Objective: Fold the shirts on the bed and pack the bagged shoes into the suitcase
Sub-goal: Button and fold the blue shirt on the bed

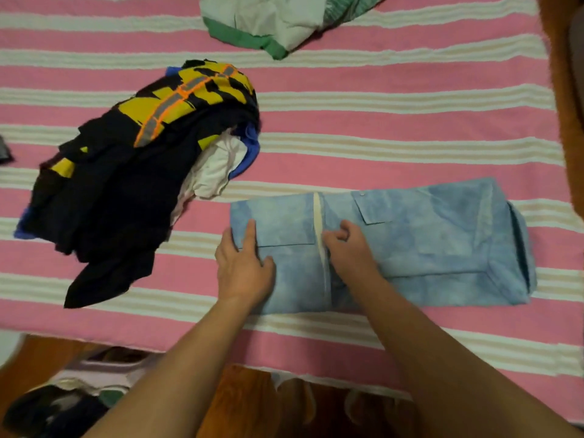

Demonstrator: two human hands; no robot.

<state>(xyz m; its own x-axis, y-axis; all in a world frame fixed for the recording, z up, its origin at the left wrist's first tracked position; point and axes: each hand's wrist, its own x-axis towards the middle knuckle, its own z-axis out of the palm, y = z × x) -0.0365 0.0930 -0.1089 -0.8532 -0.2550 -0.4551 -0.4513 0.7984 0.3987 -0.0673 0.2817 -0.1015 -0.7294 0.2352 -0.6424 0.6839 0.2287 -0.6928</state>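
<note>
At five o'clock on the striped bed (410,99), the light blue shirt (442,245) lay folded into a long band. The left hand (243,267) pressed flat, fingers spread, on its left end; the right hand (347,248) pinched cloth at the placket. A dark heap (126,184) at nine o'clock and a white-green garment (271,23) at twelve looked unfolded. Bagged shoes and suitcase could not be made out, so packing seemingly remained.

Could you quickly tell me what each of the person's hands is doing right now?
Left hand: open, fingers flat on the light blue folded denim shirt.
Right hand: fingers curled, pinching the shirt's front edge.
</note>
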